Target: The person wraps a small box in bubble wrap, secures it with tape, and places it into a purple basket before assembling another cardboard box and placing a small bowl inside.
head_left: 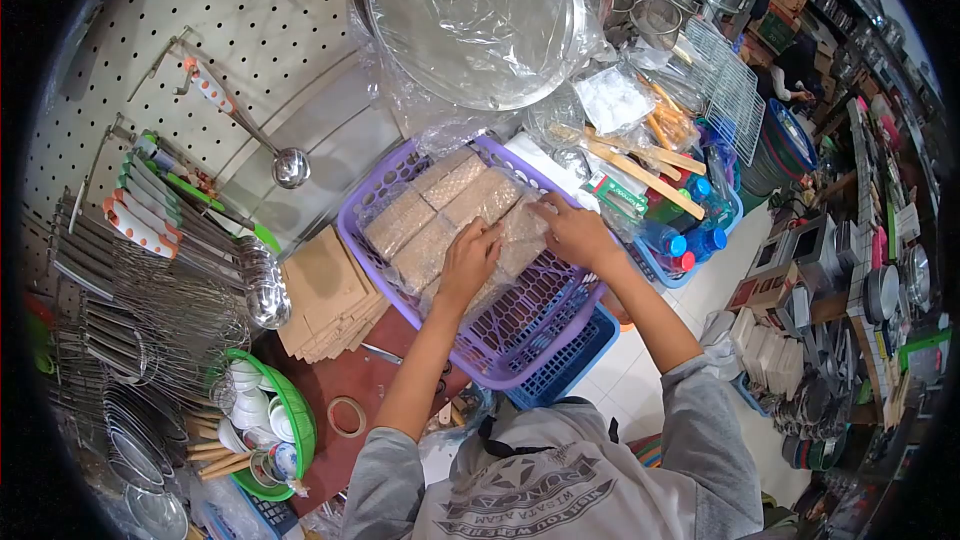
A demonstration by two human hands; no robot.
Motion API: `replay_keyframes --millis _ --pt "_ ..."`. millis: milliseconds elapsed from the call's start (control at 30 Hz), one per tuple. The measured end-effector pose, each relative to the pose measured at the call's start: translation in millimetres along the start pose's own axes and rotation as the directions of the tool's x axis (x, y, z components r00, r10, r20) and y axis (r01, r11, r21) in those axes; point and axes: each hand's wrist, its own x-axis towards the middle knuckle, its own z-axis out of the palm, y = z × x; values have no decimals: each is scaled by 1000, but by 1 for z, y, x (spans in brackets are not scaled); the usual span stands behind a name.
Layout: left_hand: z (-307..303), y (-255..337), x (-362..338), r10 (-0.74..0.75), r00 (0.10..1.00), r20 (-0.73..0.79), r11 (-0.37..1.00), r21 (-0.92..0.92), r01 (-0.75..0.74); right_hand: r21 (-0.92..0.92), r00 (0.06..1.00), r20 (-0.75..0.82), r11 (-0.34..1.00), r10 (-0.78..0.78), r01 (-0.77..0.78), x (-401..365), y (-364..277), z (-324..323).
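The fingers (482, 236) of the left hand (468, 258) lie close together and nearly flat, palm down, pressed on a clear-wrapped packet of tan material; nothing is closed within them. The fingers (547, 210) of the right hand (577, 231) bend down over the edge of the neighbouring packet, and whether they pinch the wrap cannot be told. Both hands rest on the packets (430, 208), which lie side by side in rows on the floor of a purple basket (362, 232) and fill its far half; the near half shows bare lattice. The purple basket sits on a blue crate (575, 365). Just left of it lies a stack of brown paper bags (325, 305). Nearer the person, a roll of tape (331, 418) lies on the red-brown table (340, 370), beside a green basket (300, 418) of small white bowls. A ladle (289, 168) hangs on the white pegboard (250, 20). Beyond the purple basket stands a large steel basin (470, 20) under plastic film; to its right lie wooden spatulas (650, 175) and blue-capped bottles (680, 240).
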Motion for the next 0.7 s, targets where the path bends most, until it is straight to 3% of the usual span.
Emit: replay_keyframes --millis 167,567,700 --pt "-19 27 -3 -82 991 102 997 -5 83 37 986 160 998 -51 45 13 16 -10" --pt "-8 22 0 -181 972 150 982 75 171 33 984 147 995 -100 96 31 27 8" --pt "-2 16 -2 -151 983 109 984 111 139 36 985 124 993 -117 114 32 29 13"
